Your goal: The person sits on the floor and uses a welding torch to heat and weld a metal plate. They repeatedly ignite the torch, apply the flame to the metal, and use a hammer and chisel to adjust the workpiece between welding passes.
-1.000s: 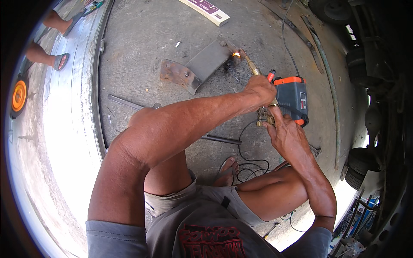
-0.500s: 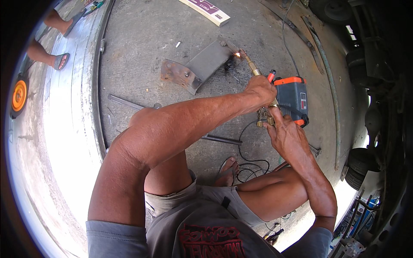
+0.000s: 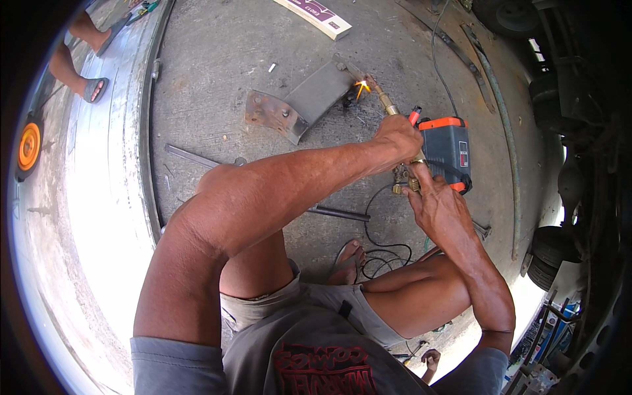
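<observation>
A brass cutting torch slants across the upper right middle, with both my hands closed around it. My left hand wraps its front tube. Further back, my right hand grips it beside the brass valve knobs; its index finger stretches along the torch. Orange sparks flare at the tip, against the far right end of a grey steel bracket. The bracket lies on the concrete, and its rusty end plate with holes faces left. My left forearm passes in front of my knee.
A dark welding machine with orange edges stands right of the torch. Black cable loops near my foot. Steel bars, a long pipe and a flat box lie around. Another person's feet are upper left; a hand shows lower right.
Sparks at the torch tip have grown from a small glow into a wider burst. The other person's near foot has shifted slightly, and a hand has appeared at lower right. My hands stay put.
</observation>
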### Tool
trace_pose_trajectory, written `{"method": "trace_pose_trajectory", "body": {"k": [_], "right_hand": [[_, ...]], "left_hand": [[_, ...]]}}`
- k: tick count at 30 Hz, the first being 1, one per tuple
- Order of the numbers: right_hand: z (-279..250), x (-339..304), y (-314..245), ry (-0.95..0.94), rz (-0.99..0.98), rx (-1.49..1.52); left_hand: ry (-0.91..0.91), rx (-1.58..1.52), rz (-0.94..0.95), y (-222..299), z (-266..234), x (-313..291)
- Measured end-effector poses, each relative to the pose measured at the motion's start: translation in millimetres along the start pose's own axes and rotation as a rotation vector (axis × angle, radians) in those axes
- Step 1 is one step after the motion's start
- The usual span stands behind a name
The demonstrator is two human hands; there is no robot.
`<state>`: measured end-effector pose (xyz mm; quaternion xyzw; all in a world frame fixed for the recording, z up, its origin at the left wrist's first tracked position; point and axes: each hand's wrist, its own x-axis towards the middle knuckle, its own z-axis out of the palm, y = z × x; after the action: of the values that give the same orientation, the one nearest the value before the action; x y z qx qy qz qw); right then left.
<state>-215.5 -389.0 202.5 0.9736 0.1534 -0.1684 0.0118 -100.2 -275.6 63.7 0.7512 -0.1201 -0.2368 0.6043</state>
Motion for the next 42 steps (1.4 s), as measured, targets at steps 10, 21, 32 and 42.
{"method": "trace_pose_trajectory", "body": {"k": [10, 21, 32, 42], "right_hand": [[-1, -2, -1, -0.007, 0.000, -0.036], [1, -2, 0, -0.001, -0.032, -0.093], [3, -1, 1, 0.024, -0.052, -0.066], [0, 0, -1, 0.005, -0.039, -0.074]], "left_hand": [[0.024, -0.130, -0.102, 9, 2, -3], [0.004, -0.108, -0.144, 12, 0, -4], [-0.025, -0.036, -0.148, 15, -7, -7], [0.002, -0.124, -0.106, 1, 2, 2]]}}
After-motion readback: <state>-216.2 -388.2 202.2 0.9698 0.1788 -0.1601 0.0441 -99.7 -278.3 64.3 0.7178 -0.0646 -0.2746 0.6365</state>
